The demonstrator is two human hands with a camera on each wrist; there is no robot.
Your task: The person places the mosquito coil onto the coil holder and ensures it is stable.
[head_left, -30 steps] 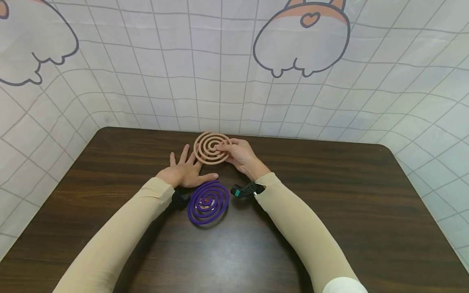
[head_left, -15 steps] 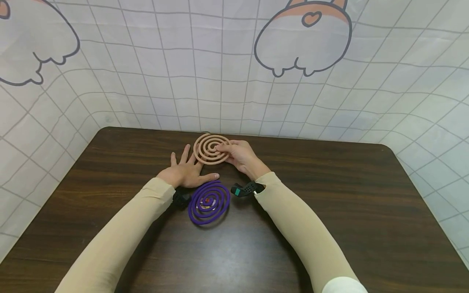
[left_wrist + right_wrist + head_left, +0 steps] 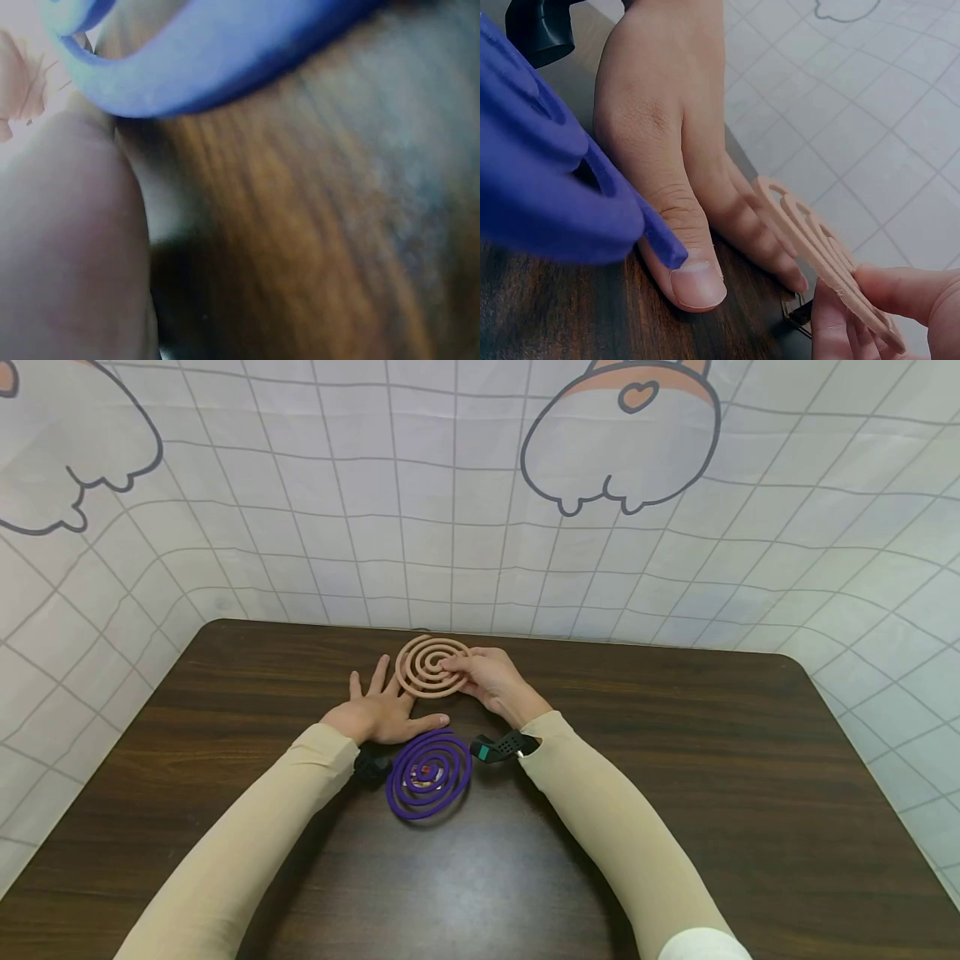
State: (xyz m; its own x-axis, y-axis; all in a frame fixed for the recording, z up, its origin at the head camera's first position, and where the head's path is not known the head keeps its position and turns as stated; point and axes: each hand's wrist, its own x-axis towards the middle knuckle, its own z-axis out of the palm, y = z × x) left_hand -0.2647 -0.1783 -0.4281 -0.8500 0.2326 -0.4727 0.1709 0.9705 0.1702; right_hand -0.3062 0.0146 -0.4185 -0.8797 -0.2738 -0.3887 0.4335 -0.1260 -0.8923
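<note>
Tabletop (image 3: 712, 777) of dark wood grain lies below. My left hand (image 3: 382, 717) rests palm down on it, fingers splayed, gripping nothing; my right hand (image 3: 493, 681) pinches. Between my wrists, near my left thumb, is a purple spiral (image 3: 547, 217). In my pinch, a tan spiral (image 3: 817, 262) tilts near my left fingers.

Dark brown, wood-grained surface (image 3: 675, 793) with rounded far corners, spanning the lower frame. The left hand (image 3: 385, 718) rests on it near centre, fingers spread. Just below, a flat purple spiral coil (image 3: 411, 816) shades it, contact unclear. Right-wrist view: a small, dark, gold-edged piece (image 3: 802, 313), partly hidden, by the fingertips.
</note>
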